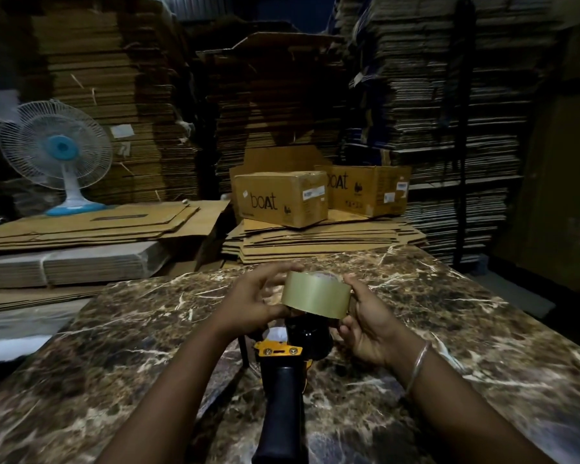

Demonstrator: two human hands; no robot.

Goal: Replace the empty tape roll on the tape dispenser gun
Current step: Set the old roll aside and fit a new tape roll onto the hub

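Observation:
A full roll of clear brownish tape is held flat just above the black hub of the tape dispenser gun. The gun lies on the marble table with its black handle pointing toward me and its yellow frame near the hub. My left hand grips the roll's left side, thumb below and fingers over the top. My right hand pinches the roll's right side. The hub is mostly hidden under the roll. No empty roll is in view.
Beyond the table's far edge lie flattened cartons with two "boat" boxes on top. A white and blue fan stands at the back left. Tall cardboard stacks wall in the back.

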